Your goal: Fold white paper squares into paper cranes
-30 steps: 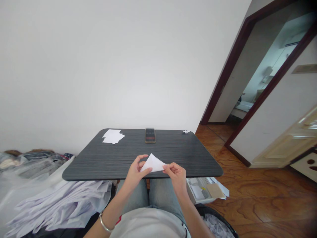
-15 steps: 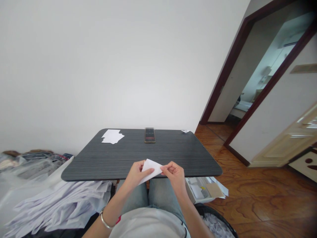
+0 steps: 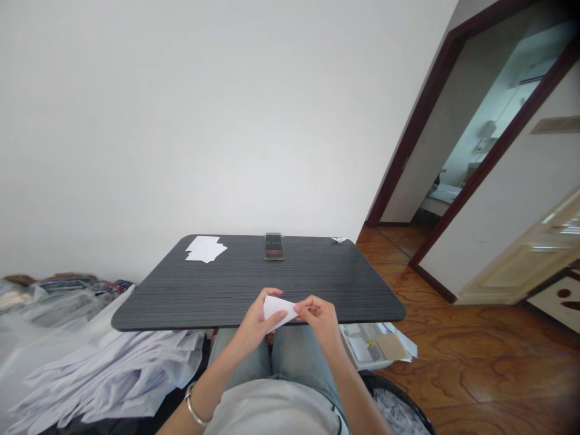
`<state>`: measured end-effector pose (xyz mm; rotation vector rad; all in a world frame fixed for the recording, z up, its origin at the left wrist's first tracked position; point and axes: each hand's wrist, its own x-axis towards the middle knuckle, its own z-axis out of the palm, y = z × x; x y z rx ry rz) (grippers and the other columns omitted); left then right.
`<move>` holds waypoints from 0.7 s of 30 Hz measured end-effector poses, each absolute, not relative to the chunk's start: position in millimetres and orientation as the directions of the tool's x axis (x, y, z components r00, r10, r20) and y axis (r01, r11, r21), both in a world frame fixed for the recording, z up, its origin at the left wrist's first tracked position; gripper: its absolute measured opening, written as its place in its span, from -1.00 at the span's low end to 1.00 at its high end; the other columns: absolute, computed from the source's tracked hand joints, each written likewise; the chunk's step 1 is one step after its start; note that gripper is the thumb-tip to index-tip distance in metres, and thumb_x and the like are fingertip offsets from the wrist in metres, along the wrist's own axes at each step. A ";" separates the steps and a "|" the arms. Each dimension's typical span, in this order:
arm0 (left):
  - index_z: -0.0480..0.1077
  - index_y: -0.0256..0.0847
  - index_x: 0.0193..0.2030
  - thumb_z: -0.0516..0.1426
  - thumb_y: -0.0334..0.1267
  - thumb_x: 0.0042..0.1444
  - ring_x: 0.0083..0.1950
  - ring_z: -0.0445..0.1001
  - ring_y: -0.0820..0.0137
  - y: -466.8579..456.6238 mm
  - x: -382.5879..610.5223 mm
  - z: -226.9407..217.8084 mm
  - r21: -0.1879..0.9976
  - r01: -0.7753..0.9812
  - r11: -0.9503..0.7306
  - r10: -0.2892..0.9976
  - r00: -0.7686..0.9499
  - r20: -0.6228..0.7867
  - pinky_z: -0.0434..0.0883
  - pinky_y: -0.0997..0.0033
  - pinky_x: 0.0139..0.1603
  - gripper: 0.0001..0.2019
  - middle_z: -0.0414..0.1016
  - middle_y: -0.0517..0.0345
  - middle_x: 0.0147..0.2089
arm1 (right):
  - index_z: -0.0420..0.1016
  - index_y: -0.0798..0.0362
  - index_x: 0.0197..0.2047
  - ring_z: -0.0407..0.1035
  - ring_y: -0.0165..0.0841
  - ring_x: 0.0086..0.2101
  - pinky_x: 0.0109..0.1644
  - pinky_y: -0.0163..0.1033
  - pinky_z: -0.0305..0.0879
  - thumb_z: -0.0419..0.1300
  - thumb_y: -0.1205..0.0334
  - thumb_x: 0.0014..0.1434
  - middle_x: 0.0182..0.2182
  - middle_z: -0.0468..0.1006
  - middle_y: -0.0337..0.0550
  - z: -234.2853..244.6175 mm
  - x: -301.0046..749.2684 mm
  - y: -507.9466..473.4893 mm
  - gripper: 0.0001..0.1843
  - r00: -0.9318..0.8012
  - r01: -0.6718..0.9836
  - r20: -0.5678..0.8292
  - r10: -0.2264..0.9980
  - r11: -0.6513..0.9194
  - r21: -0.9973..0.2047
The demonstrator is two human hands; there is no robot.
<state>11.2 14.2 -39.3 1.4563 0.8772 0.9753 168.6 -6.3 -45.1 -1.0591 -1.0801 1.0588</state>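
Note:
Both my hands hold a small folded white paper [image 3: 274, 306] just above the near edge of the dark table [image 3: 190, 290]. My left hand [image 3: 256, 323] pinches its left side with thumb and fingers. My right hand [image 3: 319, 319] pinches its right end with fingers curled. The paper looks folded down into a narrow shape between the hands.
On the table's far side lie a few white sheets [image 3: 205, 249], a phone [image 3: 274, 246] and a small folded paper piece [image 3: 339, 240]. A pile of white papers [image 3: 104, 374] sits at my left. A box of items [image 3: 376, 347] and a bin with paper [image 3: 399, 411] stand right.
The paper triangle has been folded smaller and lowered between my hands; both hands moved slightly closer together and toward me.

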 end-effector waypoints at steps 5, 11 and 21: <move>0.22 -0.22 -0.08 0.18 -0.21 -0.06 -0.39 0.31 0.48 14.0 10.0 -34.9 0.980 0.029 -0.195 0.912 0.374 0.171 0.28 0.54 -0.41 -0.61 0.33 0.15 -0.26 | 0.50 0.10 -0.58 0.33 -0.43 -0.61 -0.47 -0.32 0.33 0.34 0.14 -0.17 -0.67 0.48 -0.26 -44.6 170.7 -4.7 -0.80 0.132 -0.135 0.127 0.983 0.145 -0.980; 0.32 -0.28 -0.26 0.18 -0.19 -0.08 -0.42 0.30 0.44 17.2 11.2 -33.2 0.974 0.100 -0.205 0.919 0.363 0.156 0.22 0.53 -0.42 -0.74 0.37 0.19 -0.41 | 0.51 0.10 -0.58 0.33 -0.42 -0.62 -0.49 -0.30 0.35 0.34 0.13 -0.18 -0.68 0.48 -0.25 -45.0 169.3 -5.2 -0.80 0.180 -0.121 0.127 0.976 0.150 -0.981; 0.34 -0.30 -0.40 0.23 -0.21 -0.18 -0.47 0.28 0.47 21.0 12.1 -38.2 0.978 0.086 -0.191 0.938 0.310 0.156 0.20 0.55 -0.45 -0.76 0.35 0.22 -0.50 | 0.47 0.11 -0.54 0.36 -0.41 -0.57 -0.44 -0.30 0.35 0.33 0.17 -0.14 -0.62 0.50 -0.24 -43.0 166.4 -7.3 -0.81 0.192 -0.127 0.155 0.969 0.181 -0.975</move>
